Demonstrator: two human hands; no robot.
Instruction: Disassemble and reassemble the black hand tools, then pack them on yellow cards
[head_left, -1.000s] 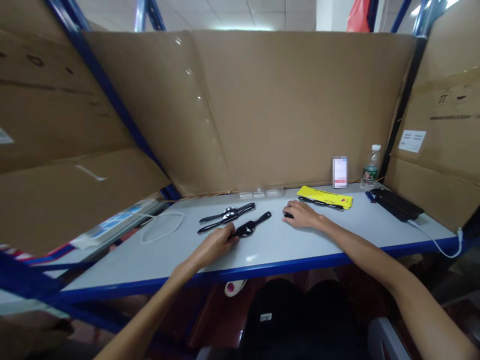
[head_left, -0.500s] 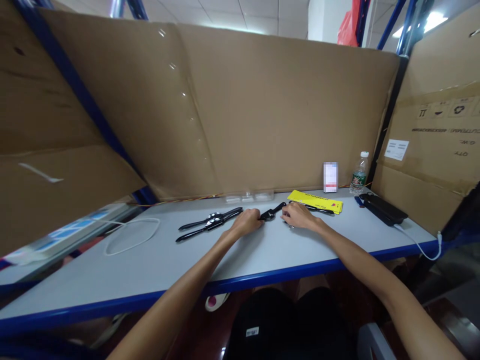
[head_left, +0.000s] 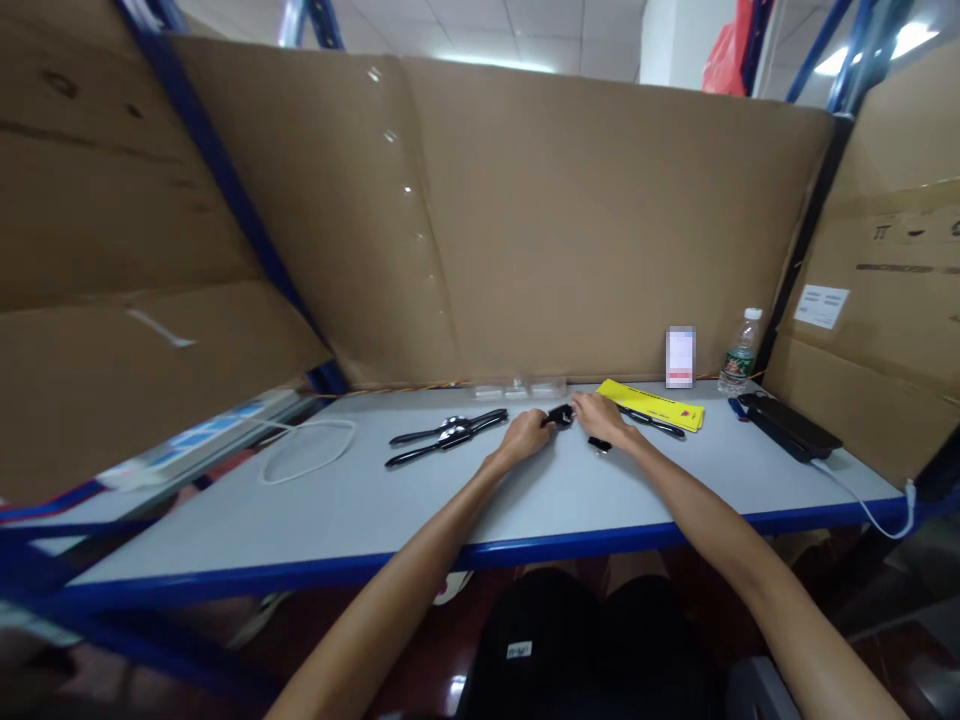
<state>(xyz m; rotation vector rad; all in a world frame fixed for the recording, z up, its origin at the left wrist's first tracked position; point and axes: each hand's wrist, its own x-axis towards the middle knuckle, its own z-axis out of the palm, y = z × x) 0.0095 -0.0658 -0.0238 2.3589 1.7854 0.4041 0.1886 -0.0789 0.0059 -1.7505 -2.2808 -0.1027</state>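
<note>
Holding black spokeshave (head_left: 560, 416) by one handle in curled left hand (head_left: 526, 437), nearer back than front edge of tabletop (head_left: 330, 515). With half-curled right hand (head_left: 598, 417) by opposite end, cannot tell whether gripping.

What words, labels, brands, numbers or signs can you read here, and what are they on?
No text reads clearly:
Yellow card: black print, too blurred.
Bottle: label, too small.
Phone: screen, pixelated.
Right carton: print and signs, blurred.
White sticker on that carton: too small.
Left carton: dark marks, blurred.
Clothing: white tag, too small.
</note>
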